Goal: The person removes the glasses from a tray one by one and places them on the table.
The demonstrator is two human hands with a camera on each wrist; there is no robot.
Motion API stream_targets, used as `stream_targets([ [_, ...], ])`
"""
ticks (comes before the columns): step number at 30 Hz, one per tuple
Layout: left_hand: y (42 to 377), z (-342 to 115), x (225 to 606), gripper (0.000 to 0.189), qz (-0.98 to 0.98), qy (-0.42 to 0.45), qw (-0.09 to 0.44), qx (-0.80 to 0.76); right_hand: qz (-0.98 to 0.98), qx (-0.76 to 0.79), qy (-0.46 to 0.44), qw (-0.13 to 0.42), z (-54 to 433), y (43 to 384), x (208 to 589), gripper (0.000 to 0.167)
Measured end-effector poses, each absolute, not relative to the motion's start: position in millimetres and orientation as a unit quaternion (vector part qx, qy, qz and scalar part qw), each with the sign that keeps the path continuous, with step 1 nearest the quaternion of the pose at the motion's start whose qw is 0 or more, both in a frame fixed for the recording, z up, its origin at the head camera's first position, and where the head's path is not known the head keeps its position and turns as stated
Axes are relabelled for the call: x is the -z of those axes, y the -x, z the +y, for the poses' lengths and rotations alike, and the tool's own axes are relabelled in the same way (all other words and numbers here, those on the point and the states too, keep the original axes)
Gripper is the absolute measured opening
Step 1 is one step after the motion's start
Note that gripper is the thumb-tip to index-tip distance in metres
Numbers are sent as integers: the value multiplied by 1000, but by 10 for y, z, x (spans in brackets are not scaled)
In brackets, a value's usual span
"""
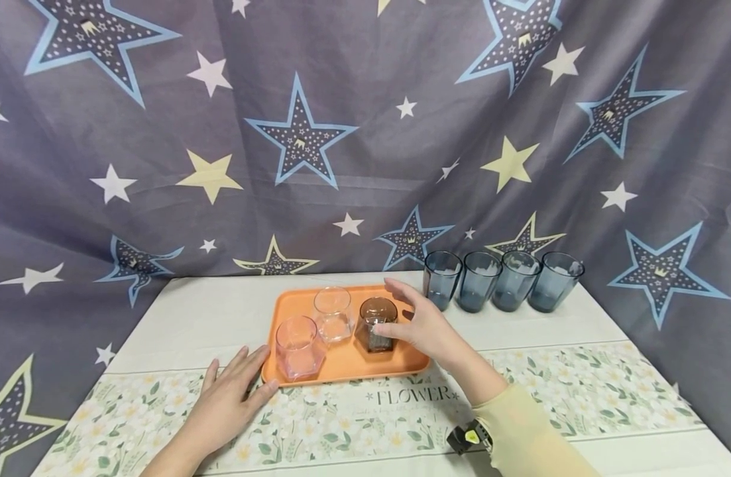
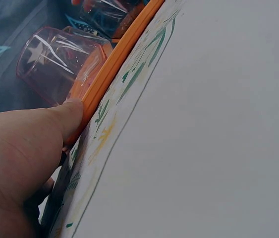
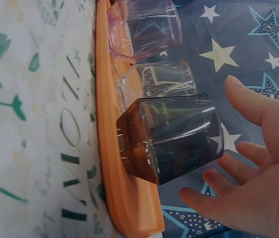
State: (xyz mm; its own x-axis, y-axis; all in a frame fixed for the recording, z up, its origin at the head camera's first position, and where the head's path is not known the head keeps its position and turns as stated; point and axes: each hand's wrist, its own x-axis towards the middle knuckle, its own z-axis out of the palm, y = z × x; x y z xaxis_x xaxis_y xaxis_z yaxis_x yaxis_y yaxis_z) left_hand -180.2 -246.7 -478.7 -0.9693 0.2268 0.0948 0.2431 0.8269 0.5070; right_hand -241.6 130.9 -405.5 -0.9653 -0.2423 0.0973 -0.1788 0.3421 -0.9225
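Note:
An orange tray [image 1: 359,364] lies on the table and bears three tumblers. The pink tumbler [image 1: 299,351] is at its front left, the clear tumbler [image 1: 333,317] stands behind that, and the smoky brown tumbler [image 1: 371,317] is on the right. Beside the tray's left end rests my left hand [image 1: 228,401], fingers straight; in the left wrist view its thumb [image 2: 72,115] touches the orange rim. My right hand [image 1: 427,326] reaches over the tray's right end. Thumb and fingers are spread around the brown tumbler, and the right wrist view shows a gap between thumb and glass.
Several blue-grey glasses [image 1: 511,285] stand in a row at the back right, just beyond my right hand. A flowered runner [image 1: 580,391] crosses the white table [image 1: 216,308]. Behind it hangs a star-patterned curtain [image 1: 353,159]. A dark wrist device [image 1: 469,437] shows at the right sleeve.

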Motion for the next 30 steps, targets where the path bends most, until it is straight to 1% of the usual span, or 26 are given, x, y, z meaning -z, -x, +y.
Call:
stream_targets([
  [9,1797,-2488,4818,85,-956,124,15,266,828,541,137,53,1262,2451,4219,97],
  [18,1797,-2490,4832,85,-957,120,17,264,825,550,115,66,1227,2445,4290,102],
  [30,1808,-2472,4799,84,-957,123,18,261,829,548,104,39,1216,2479,4341,93],
])
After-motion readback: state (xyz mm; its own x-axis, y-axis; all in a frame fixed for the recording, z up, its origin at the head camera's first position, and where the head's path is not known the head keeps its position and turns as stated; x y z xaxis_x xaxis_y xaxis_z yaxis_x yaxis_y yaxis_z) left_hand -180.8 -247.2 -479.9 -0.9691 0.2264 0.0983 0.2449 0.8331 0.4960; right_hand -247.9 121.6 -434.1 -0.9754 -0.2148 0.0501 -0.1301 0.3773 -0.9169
